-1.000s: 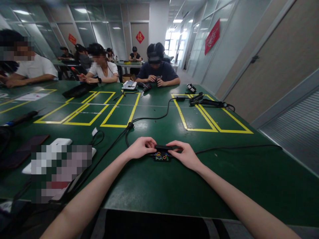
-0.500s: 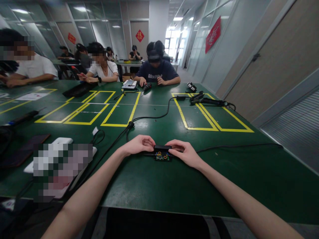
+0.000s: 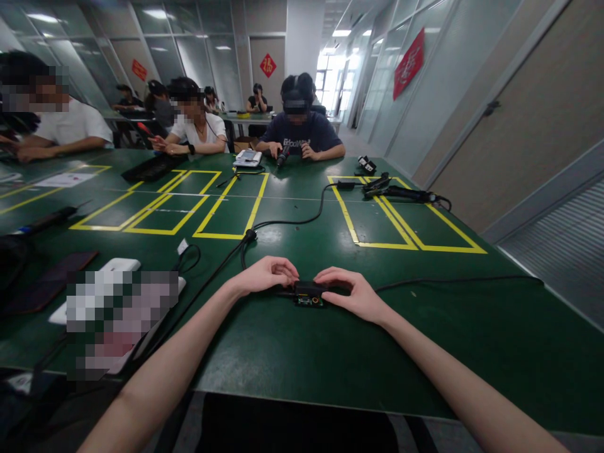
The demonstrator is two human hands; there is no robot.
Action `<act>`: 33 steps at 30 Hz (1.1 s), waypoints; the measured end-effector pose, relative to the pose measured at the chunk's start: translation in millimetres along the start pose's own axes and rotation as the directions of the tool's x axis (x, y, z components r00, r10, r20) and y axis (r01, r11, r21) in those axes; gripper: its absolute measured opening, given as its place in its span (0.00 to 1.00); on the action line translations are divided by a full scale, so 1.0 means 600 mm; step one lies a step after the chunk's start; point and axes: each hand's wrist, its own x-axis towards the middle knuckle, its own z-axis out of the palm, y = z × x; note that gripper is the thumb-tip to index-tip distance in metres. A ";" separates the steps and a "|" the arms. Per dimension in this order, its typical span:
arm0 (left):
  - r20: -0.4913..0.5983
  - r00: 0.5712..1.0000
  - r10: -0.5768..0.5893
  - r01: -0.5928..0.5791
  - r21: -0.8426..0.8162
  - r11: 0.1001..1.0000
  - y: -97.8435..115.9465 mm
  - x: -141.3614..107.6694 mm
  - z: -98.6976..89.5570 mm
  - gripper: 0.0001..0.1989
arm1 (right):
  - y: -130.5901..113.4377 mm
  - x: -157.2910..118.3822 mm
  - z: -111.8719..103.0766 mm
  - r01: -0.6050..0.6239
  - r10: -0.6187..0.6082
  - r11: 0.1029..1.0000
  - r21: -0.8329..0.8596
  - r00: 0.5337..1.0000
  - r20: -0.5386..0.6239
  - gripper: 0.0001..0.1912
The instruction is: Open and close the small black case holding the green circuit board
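A small black plastic cover (image 3: pixel 309 289) is tilted over a circuit board (image 3: pixel 304 301) that has a copper-coloured ring coil and small parts on it. The board lies on the green table, and its front part shows below the cover. My left hand (image 3: pixel 268 275) is closed with its fingertips at the cover's left end. At the right end, the thumb and fingers of my right hand (image 3: pixel 352 292) pinch the cover. A black cable (image 3: pixel 453 280) runs away rightward from behind my right hand. The exact contact of the left fingertips is partly hidden.
Left of me lie a white device (image 3: pixel 111 277), a dark phone-like slab (image 3: pixel 51 280) and a screwdriver-like tool (image 3: pixel 47 220). A knotted black cable (image 3: pixel 250 236) crosses the table (image 3: pixel 264 352). Opposite, a person (image 3: pixel 302 129) holds a power screwdriver (image 3: pixel 283 155). Black tools (image 3: pixel 401 190) lie far right.
The cover has come down and toward me, hiding more of the board, including one coil. My hands moved slightly with it. The person opposite has raised the power screwdriver upright.
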 end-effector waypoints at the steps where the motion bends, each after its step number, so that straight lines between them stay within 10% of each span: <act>1: -0.012 1.000 0.006 -0.005 0.032 0.999 0.001 0.000 0.003 0.08 | 0.000 -0.001 0.000 0.019 -0.018 1.000 -0.020 1.000 0.010 0.11; 20: 0.024 0.989 0.143 -0.142 0.343 0.929 0.004 -0.006 0.032 0.11 | 0.005 -0.009 0.009 0.236 -0.188 0.882 -0.408 0.970 0.155 0.12; 33: 0.059 0.957 0.284 -0.185 0.879 0.440 0.010 -0.011 0.063 0.15 | 0.004 0.000 0.020 0.222 -0.169 0.767 -0.602 0.975 0.145 0.14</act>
